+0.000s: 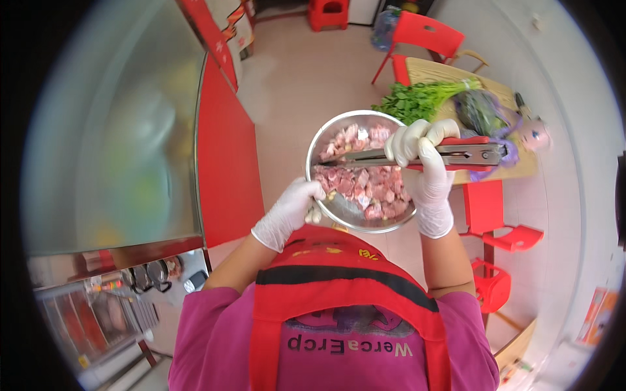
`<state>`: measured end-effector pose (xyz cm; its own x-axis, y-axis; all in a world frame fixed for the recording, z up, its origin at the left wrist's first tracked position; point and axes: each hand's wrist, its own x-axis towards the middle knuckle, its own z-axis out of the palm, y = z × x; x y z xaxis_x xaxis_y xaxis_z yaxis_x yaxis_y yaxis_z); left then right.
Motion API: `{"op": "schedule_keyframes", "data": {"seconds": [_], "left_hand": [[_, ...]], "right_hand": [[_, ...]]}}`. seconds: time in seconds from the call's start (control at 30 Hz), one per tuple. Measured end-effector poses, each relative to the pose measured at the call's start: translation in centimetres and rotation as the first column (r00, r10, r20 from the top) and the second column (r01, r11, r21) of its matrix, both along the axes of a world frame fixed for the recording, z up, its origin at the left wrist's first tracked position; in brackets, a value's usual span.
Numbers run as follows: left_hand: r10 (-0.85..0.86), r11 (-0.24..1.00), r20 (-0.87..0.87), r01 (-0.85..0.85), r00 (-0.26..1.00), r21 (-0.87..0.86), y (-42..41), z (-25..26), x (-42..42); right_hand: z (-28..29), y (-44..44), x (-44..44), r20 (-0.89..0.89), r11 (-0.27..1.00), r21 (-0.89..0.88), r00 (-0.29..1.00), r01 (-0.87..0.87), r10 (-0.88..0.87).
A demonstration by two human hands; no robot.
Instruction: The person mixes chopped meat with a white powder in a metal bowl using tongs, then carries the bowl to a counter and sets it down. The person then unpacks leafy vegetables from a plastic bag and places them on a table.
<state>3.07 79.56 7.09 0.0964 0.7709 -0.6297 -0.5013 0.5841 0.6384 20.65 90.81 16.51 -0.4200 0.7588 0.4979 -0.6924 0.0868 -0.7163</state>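
Observation:
A round stainless steel bowl (351, 216) holds many small pieces of raw pinkish meat (363, 183). My left hand (293, 207), in a white disposable glove, grips the bowl's rim at its lower left. My right hand (425, 166), gloved likewise, is closed around metal tongs or large shears with red grips (464, 154); which of the two I cannot tell. The tool lies level across the bowl, and its far end reaches over the meat near the left wall. Whether that end touches the meat is unclear.
A wooden table (518, 168) at the right bears leafy green vegetables (415, 100), a purple-edged plastic bag of greens (481, 115) and a pink container (535, 134). Red chairs (430, 36) stand around it. To the left are a red panel (227, 156) and a glass pane (122, 146).

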Motion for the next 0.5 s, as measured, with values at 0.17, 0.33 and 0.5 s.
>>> {"op": "schedule_keyframes", "data": {"seconds": [0.17, 0.33, 0.5], "left_hand": [[0.153, 0.988, 0.043, -0.154, 0.987, 0.0, 1.1, 0.8, -5.2], [0.246, 0.969, 0.0, -0.246, 0.969, 0.011, 0.5, 2.3, -6.3], [0.277, 0.96, -0.046, -0.275, 0.96, 0.042, -0.1, 5.2, -5.9]], "right_hand": [[1.6, 3.9, -2.0, 0.021, 0.985, 0.019, 0.985, -0.174, 0.173], [3.2, 2.7, -4.2, -0.108, 0.969, -0.192, 0.985, -0.153, 0.134], [3.0, 1.5, -5.2, -0.095, 0.996, -0.048, 0.993, 0.07, -0.074]]}}
